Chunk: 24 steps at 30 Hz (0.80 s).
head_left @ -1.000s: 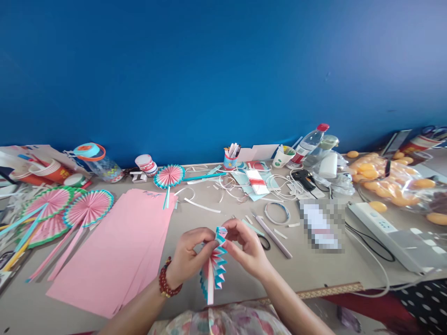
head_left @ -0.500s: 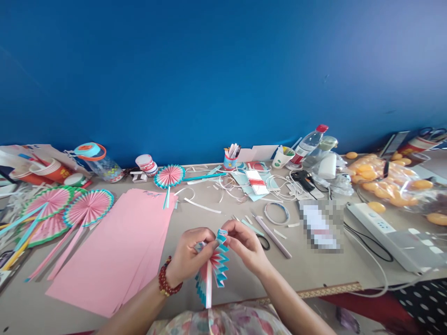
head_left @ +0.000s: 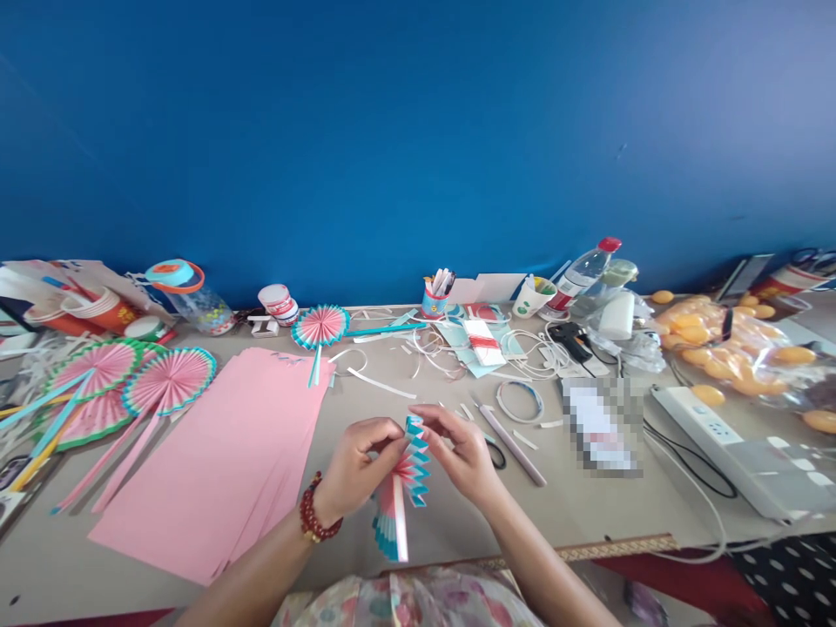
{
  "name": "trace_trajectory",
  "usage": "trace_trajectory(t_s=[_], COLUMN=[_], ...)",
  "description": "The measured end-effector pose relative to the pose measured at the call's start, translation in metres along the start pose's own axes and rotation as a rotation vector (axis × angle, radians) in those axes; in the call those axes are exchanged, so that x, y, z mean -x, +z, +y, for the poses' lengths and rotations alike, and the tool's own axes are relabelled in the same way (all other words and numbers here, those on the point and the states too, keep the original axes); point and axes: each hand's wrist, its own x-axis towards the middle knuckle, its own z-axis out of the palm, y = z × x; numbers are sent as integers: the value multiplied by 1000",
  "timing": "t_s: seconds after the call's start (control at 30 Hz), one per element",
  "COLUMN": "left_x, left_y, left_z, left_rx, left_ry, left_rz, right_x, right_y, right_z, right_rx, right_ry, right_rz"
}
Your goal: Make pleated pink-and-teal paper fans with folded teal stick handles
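A pleated paper fan (head_left: 411,477), pink with blue-green edges, hangs partly spread between my hands, above the table's front edge. My left hand (head_left: 367,461) is closed, with thumb and fingers pinching the fan's folds near the top. On the other side, my right hand (head_left: 461,448) has its thumb and bent forefinger at the upper blue-edged pleats, gripping them. A white strip (head_left: 401,518) runs down the fan's middle. Part of the fan is hidden behind my left fingers.
Pink paper sheets (head_left: 215,461) lie at left beside finished round fans (head_left: 171,380). Behind my hands are another fan (head_left: 321,326), a pen cup (head_left: 434,300) and paper scraps. At right lie a lilac stick-like tool (head_left: 513,446), a power strip (head_left: 724,444) and a bottle (head_left: 581,274).
The fan's lower end has swung slightly right and up, and its right-hand pleats sit higher. My right fingers have shifted a little at the top folds. The view has moved slightly.
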Motion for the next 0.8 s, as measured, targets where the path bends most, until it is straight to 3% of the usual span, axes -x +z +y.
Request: trace_trajectory(t_s=[0.13,0.3,0.4,0.53,0.7,0.8], left_x=[0,0,1,1,0,1], left_y=[2,1,0,-1,-2,-8], left_z=[-7,-11,-12,-15,-21,-22], left_rx=[6,-107,-224,-339,-478,-452], left_ry=[-42,-26,46,168,287,303], left_rz=[64,157,174,130,68,128], right_x=[3,11,13,9,2,2], right_y=[3,6,6,3,1,2], right_z=[6,13,16,15,7,5], right_rx=[-114,-120,-164,-293,-212,-206], right_ry=[72,49,84,163,93,64], right_rz=[-42,-104,-151,-76,-93,-49])
